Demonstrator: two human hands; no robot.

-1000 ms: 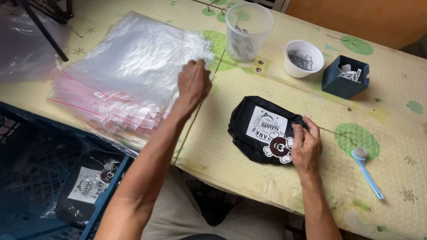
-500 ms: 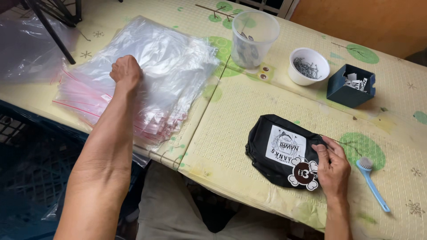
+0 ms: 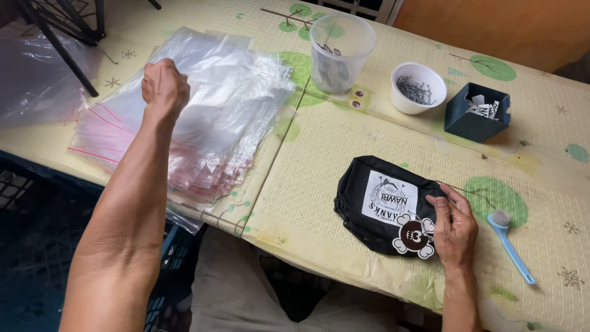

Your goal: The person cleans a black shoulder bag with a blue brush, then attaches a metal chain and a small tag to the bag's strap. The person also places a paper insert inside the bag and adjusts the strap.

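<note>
Tabletop point(image 3: 344, 141) — left hand point(image 3: 165, 89) on bags point(image 3: 209, 123), right hand point(image 3: 456, 229) on pouch point(image 3: 381, 203).

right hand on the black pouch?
Touching. Head view shows the right hand resting its fingers on the black pouch edge, beside the skull tag.

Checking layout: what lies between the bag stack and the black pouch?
Head view: only bare mat and its seam separate the bag stack from the black pouch.

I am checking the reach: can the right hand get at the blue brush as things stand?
Probably yes. The right hand rests on the black pouch, and the blue brush lies just beside it with bare table between.
</note>
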